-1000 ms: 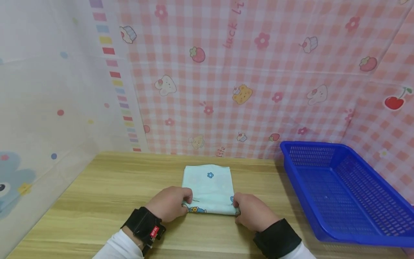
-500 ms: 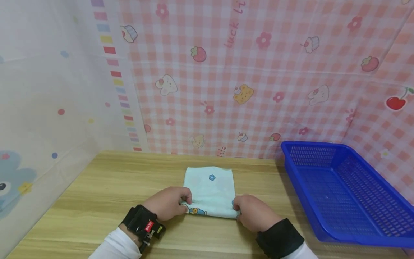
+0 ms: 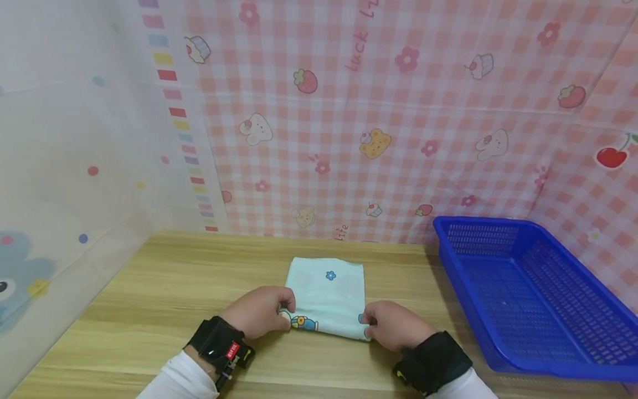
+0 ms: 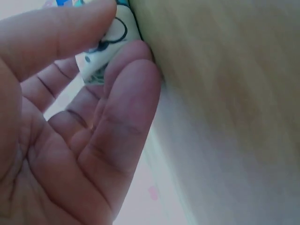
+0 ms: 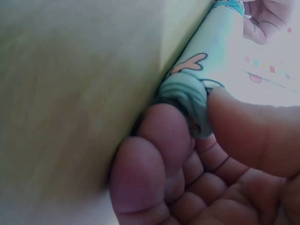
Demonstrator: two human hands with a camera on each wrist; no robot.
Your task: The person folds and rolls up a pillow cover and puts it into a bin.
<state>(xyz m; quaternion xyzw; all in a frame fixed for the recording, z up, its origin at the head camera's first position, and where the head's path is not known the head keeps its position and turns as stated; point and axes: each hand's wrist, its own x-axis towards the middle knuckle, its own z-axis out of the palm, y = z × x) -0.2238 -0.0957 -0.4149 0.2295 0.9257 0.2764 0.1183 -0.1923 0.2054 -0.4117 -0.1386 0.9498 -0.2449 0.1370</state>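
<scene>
A pale mint cloth with cartoon prints and a small blue flower lies flat on the table, its near edge rolled into a thick band. My left hand pinches the left end of that band between thumb and fingers. At the other end, my right hand grips the roll the same way. Coiled layers show at the end of the cloth in the right wrist view, between thumb and fingertips. In the left wrist view the thumb partly hides the cloth. The band slants slightly, its right end nearer me.
A blue plastic basket with mesh sides stands on the right of the wood-grain table. Behind the table hangs a pink checked sheet, and a white printed sheet covers the left side.
The cloth has shifted slightly right and towards me, its right end more than its left. My right hand has moved with it; the left has hardly moved. Both keep their grip.
</scene>
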